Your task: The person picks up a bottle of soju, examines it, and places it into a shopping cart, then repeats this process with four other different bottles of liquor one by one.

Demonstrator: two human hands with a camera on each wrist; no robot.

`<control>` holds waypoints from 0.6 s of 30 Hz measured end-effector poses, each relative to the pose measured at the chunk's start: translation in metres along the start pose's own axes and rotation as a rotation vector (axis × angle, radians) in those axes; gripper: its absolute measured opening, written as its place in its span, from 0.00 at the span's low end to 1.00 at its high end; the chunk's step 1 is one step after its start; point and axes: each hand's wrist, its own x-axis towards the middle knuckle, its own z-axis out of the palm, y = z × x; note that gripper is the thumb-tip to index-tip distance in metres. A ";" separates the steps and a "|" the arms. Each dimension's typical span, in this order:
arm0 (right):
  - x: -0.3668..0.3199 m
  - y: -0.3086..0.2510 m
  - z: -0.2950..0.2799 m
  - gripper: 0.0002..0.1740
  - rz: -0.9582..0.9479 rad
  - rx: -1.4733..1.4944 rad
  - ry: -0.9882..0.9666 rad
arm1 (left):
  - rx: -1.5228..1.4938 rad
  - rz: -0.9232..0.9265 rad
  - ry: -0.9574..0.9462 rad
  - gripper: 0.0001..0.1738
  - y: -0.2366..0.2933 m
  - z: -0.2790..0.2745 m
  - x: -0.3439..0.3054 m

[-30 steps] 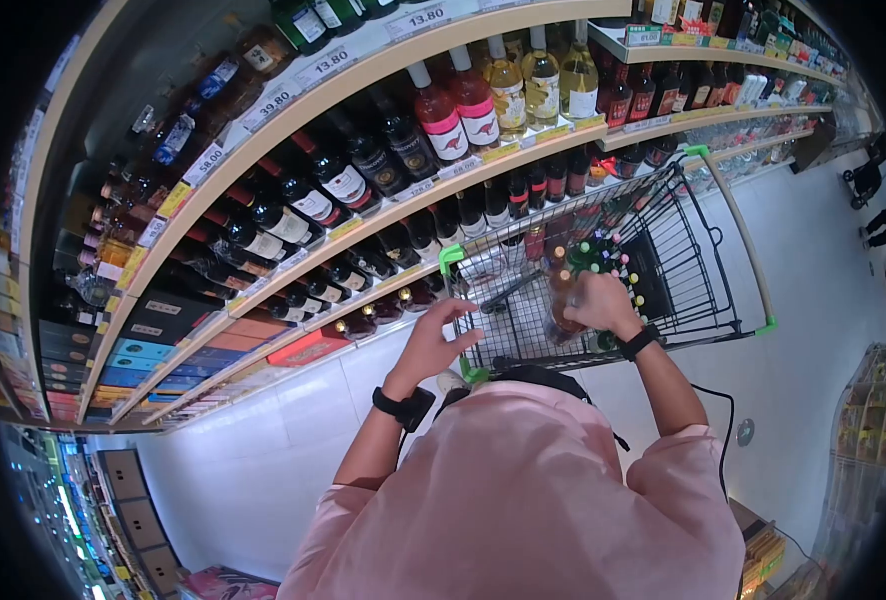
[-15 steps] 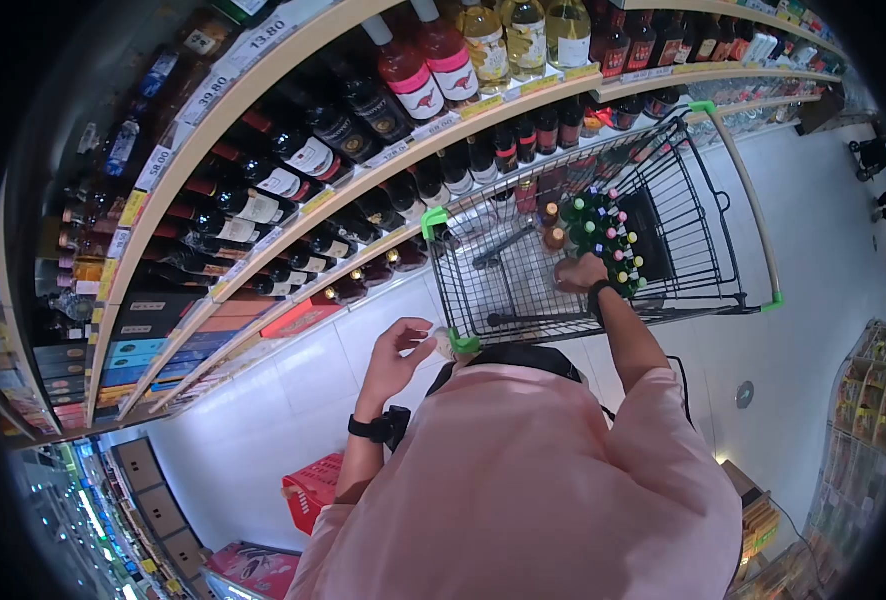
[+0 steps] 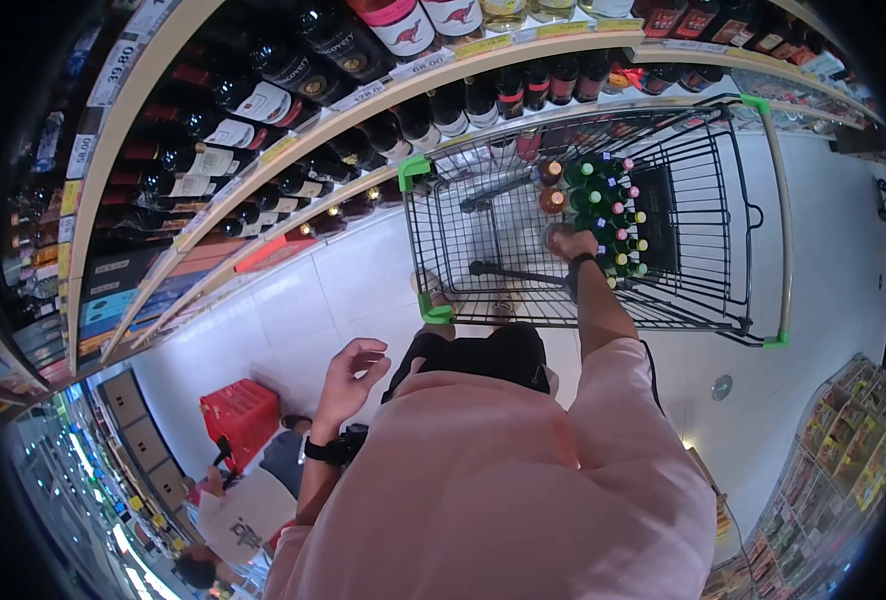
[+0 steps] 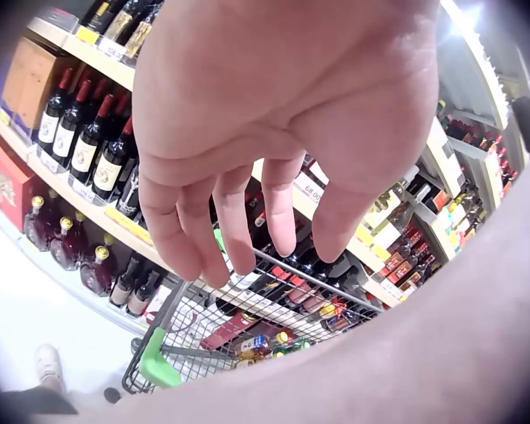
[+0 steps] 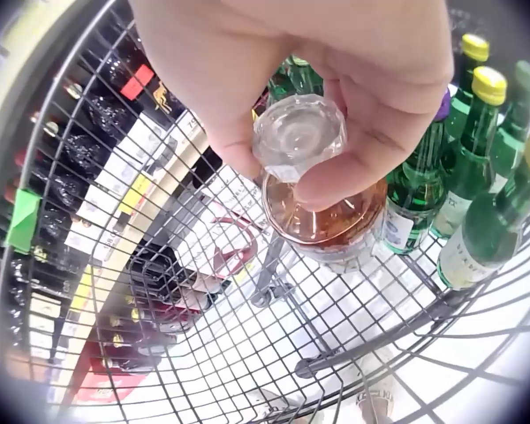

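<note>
In the cart, my right hand grips the neck of a glass bottle that holds amber liquid and has a clear faceted stopper. Its base is low at the wire mesh, beside several green bottles with coloured caps. Two amber bottles with orange-brown tops stand in the same row in the head view. The wire shopping cart has green corner pieces. My left hand hangs outside the cart, fingers loosely bent and holding nothing; the left wrist view shows the fingers above the cart's edge.
Shelves of wine bottles with price tags run along the far side of the cart. A red basket and a person in a white shirt are behind at lower left. A display rack stands at lower right.
My right hand has lowered the amber bottle into line with the other two amber ones. My left hand has drawn back from the cart's corner. The person behind has come into view.
</note>
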 end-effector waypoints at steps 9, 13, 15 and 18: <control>0.032 0.000 0.024 0.40 0.054 0.046 0.067 | -0.018 -0.057 0.026 0.12 -0.004 0.011 -0.003; 0.053 0.006 0.038 0.42 -0.052 0.073 0.100 | -0.005 -0.061 0.048 0.12 0.001 0.011 -0.004; 0.062 0.008 0.044 0.40 0.004 0.143 0.124 | 0.012 -0.083 0.064 0.11 0.004 0.011 -0.003; 0.043 -0.001 0.045 0.32 0.004 0.240 0.157 | -0.015 -0.098 0.069 0.11 0.010 0.011 -0.002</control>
